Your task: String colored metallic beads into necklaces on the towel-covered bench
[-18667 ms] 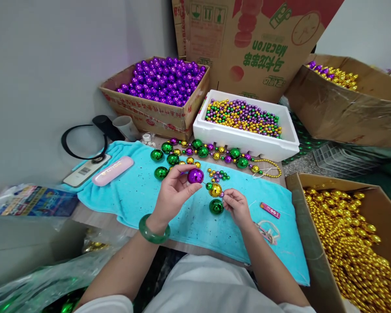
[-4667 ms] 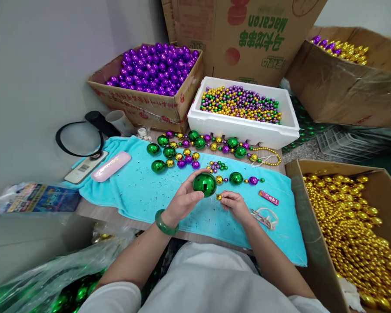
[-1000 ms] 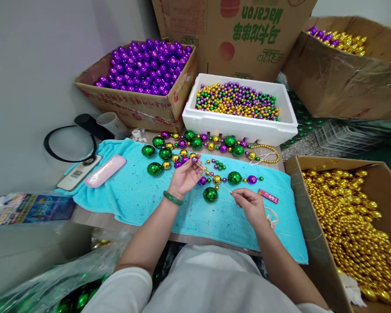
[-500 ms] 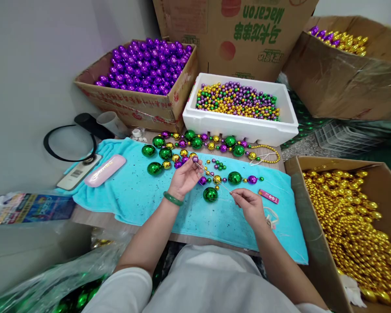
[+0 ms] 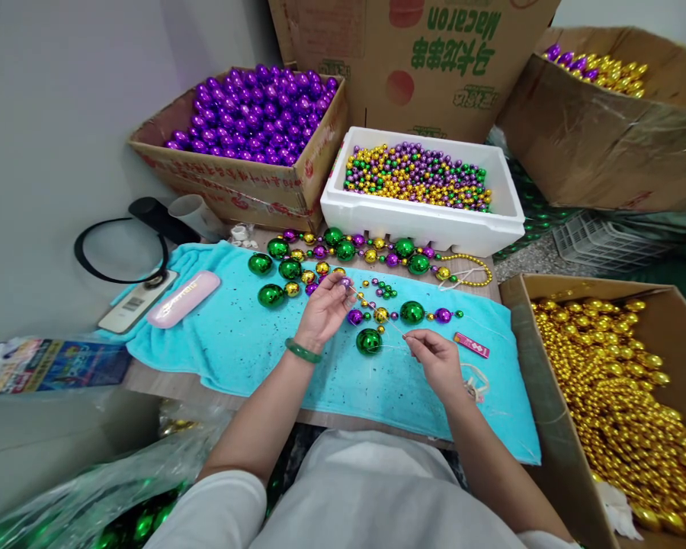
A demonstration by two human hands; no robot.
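Between the fingertips of my left hand is a small purple bead. A thin needle or stiff thread runs slantwise from that bead to my right hand, whose thumb and forefinger pinch its lower end. Below the line a large green bead lies on the turquoise towel. A strung row with a green bead and a purple bead stretches out beyond my right hand. Small loose green beads lie behind the line.
At the back stand a carton of purple beads and a white foam box of small mixed beads. A finished-looking bead necklace lies before them. On the right is a carton of gold beads; a pink case lies left.
The purple bead in my left fingertips has shifted slightly right and down, and the left fingers have turned a little around it. My right hand stays almost where it was.
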